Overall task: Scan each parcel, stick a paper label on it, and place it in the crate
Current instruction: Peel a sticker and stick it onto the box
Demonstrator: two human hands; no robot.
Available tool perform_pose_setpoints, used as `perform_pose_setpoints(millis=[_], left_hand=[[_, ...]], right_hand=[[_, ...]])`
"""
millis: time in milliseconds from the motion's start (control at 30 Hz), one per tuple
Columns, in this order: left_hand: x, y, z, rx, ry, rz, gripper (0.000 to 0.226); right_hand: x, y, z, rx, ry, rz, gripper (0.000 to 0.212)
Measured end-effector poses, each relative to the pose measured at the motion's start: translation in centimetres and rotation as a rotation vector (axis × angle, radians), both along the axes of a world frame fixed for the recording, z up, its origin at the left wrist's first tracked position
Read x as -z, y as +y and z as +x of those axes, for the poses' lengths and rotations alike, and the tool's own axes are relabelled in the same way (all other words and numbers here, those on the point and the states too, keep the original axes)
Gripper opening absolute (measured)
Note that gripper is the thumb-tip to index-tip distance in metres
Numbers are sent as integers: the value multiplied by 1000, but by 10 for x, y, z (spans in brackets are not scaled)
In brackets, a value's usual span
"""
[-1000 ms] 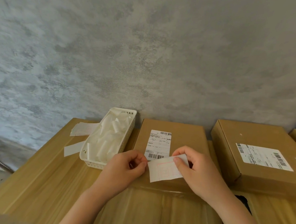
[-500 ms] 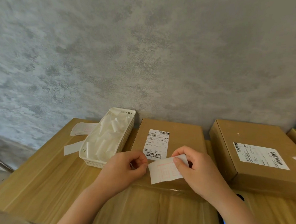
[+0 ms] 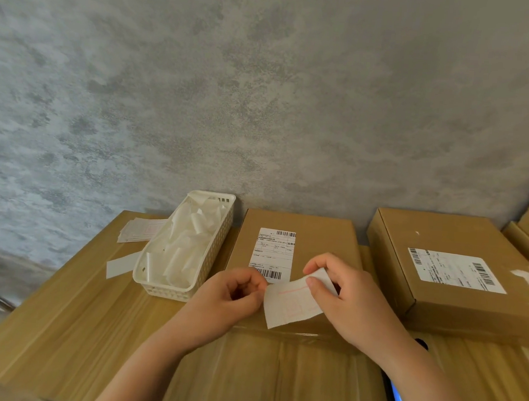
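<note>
Little has shifted since a moment ago: we still hold the paper label (image 3: 294, 300) over the near edge of the middle parcel (image 3: 316, 233). Our right hand (image 3: 356, 300) pinches its upper corner between thumb and forefinger; our left hand (image 3: 230, 293) pinches its left edge with curled fingers. Farther left sits a white basket (image 3: 172, 290) of paper scraps; right, a second parcel (image 3: 457, 235).

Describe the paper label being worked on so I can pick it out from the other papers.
Start at the middle cardboard box against the grey wall. Over its near edge, both hands hold a white label with faint red lines. Unlike the loose slips left of the white basket, it's the only one held up.
</note>
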State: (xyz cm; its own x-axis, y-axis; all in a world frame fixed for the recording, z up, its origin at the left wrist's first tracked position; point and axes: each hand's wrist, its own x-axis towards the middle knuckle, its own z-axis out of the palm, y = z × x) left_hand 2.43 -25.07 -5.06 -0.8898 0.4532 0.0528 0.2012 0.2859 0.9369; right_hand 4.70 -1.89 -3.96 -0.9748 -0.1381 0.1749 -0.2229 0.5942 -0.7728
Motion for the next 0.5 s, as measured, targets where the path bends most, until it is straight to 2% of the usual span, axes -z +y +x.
perform_pose_setpoints(millis=[167, 367, 500], left_hand=[[-3, -4, 0, -21, 85, -125, 27], [-7, -4, -1, -53, 185, -245, 10], [-5, -2, -3, -67, 231, -354, 11]], right_hand=[[-4, 5, 2, -7, -11, -12, 13], [-6, 6, 2, -26, -31, 13, 12], [-9, 5, 2, -26, -28, 4, 12]])
